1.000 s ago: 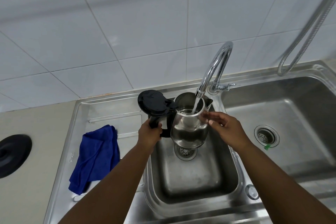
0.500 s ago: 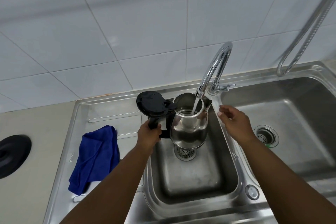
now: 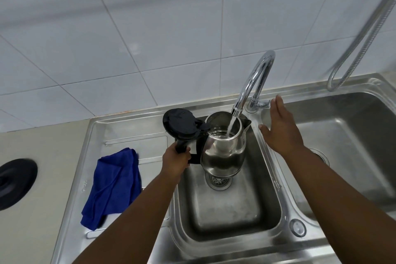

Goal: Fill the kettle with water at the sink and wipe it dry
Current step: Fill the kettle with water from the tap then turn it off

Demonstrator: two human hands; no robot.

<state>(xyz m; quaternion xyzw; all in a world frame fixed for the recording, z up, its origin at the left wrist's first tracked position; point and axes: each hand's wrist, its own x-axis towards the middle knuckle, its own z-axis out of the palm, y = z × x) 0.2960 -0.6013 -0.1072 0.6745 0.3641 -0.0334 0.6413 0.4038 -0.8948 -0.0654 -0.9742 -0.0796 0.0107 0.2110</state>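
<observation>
Overhead, a person's two bare arms reached into a stainless steel double sink (image 3: 285, 206), the landmark for everything that follows. The left hand (image 3: 176, 161) was clamped around the black handle of a steel electric kettle (image 3: 224, 152), holding it above the drain (image 3: 218, 181) of the smaller basin, to the left of the larger one. The kettle's black lid (image 3: 180, 124) was flipped open, tilted back toward the handle side. A stream of water (image 3: 231, 127) fell from the spout of the curved chrome faucet (image 3: 255, 79) straight into the kettle's open mouth (the faucet's base stood on the sink's back rim, between the two basins). The right hand (image 3: 280, 130) was open with fingers spread, gripping nothing, hovering over the divider between the basins; its fingertips were just beside the small faucet lever (image 3: 264, 104), and contact could not be told. A crumpled blue cloth (image 3: 113, 186) lay on the sink's draining board, left of the small basin. Farther left, on the beige counter, sat a round black kettle base (image 3: 15, 182). A metal shower hose (image 3: 362, 34) hung against the white wall tiles behind the large basin.
</observation>
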